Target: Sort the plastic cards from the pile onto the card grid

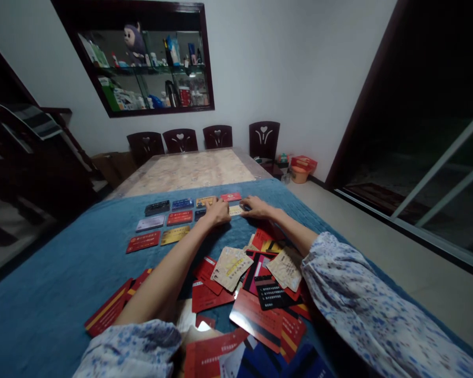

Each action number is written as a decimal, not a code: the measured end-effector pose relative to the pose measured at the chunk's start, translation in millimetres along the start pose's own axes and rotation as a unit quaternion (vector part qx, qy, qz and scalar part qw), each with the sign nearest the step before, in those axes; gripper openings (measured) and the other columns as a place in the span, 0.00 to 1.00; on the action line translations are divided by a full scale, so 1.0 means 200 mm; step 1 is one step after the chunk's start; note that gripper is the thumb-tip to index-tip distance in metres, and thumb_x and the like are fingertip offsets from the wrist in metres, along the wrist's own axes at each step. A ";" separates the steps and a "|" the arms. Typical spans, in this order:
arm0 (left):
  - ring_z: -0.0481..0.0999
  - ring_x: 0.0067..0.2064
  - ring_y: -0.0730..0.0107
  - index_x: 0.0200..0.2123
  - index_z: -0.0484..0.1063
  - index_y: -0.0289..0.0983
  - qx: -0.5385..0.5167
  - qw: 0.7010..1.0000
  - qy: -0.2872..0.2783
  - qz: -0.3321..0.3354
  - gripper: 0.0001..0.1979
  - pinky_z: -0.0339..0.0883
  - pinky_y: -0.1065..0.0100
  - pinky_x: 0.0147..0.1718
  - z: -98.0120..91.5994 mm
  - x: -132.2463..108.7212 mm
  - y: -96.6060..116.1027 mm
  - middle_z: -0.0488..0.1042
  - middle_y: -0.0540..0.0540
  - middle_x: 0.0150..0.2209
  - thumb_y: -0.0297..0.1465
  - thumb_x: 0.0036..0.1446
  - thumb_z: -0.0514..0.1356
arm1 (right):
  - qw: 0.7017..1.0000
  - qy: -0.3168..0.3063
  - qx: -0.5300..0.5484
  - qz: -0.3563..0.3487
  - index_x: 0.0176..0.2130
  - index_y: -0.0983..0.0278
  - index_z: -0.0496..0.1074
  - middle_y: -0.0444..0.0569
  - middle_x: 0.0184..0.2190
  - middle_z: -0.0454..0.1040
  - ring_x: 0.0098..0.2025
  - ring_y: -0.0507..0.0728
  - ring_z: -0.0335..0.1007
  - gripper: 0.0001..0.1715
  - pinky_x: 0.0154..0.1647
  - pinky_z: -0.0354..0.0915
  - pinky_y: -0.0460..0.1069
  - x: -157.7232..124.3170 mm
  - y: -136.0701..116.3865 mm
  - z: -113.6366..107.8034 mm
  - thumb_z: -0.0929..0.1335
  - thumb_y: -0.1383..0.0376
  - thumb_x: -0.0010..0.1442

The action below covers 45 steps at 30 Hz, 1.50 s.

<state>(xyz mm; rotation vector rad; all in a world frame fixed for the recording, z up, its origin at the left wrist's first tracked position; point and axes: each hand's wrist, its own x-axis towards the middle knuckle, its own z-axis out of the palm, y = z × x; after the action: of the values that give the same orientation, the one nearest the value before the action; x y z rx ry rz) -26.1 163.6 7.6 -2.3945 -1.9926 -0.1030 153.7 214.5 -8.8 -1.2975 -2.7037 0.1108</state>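
Observation:
Both my hands reach forward over the blue cloth point(74, 262) to a pale cream card point(235, 210). My left hand point(217, 211) is at the card's left end, its fingers bent close together; whether it grips anything is too small to tell. At the card's right end my right hand point(254, 207) has its fingers curled together, with something small and dark by the fingertips. A red card point(230, 197) lies just beyond. To the left are rows of card stacks, among them a red one point(143, 241), a gold one point(175, 235) and a black one point(157, 207).
Many loose cards point(256, 315) lie in an overlapping heap between and under my forearms. More red cards point(109, 307) are beside my left forearm. Dark wooden chairs point(180, 140) stand past the table's bare far end point(193, 168).

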 end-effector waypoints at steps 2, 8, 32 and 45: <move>0.60 0.60 0.43 0.41 0.77 0.38 0.001 1.000 0.002 0.004 0.15 0.57 0.41 0.54 0.00 -0.01 0.01 0.72 0.35 0.52 0.27 0.50 0.58 | 1.000 0.002 0.003 0.019 0.59 0.62 0.68 0.58 0.53 0.70 0.53 0.65 0.66 0.31 0.49 0.62 0.53 -0.04 -0.02 -0.02 0.69 0.54 0.60; 0.58 0.61 0.42 0.46 0.75 0.35 0.007 0.999 0.028 0.020 0.16 0.57 0.41 0.53 -0.01 -0.06 0.02 0.70 0.33 0.54 0.27 0.54 0.55 | 1.000 0.018 0.000 0.017 0.57 0.60 0.70 0.57 0.54 0.69 0.55 0.66 0.61 0.24 0.48 0.61 0.56 -0.23 -0.06 -0.07 0.67 0.59 0.62; 0.57 0.61 0.44 0.41 0.76 0.39 -0.130 0.956 0.034 0.263 0.13 0.52 0.42 0.53 -0.11 -0.85 0.33 0.73 0.40 0.50 0.40 0.58 0.61 | 0.976 0.091 0.141 -0.138 0.39 0.62 0.73 0.50 0.39 0.71 0.45 0.59 0.63 0.09 0.48 0.60 0.56 -0.94 -0.28 -0.09 0.67 0.60 0.63; 0.60 0.59 0.46 0.44 0.74 0.37 -0.094 0.945 0.024 0.312 0.17 0.52 0.45 0.54 -0.09 -0.92 0.36 0.72 0.39 0.48 0.41 0.56 0.62 | 0.964 0.092 0.162 -0.188 0.40 0.62 0.72 0.50 0.40 0.71 0.42 0.58 0.66 0.11 0.45 0.64 0.55 -0.97 -0.26 -0.06 0.66 0.71 0.55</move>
<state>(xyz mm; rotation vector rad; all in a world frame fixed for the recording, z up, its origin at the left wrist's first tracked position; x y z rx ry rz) 10.7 -32.0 13.9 -2.9753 -1.1621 -0.3402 234.4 30.5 -8.9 -0.6594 -2.5770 0.3540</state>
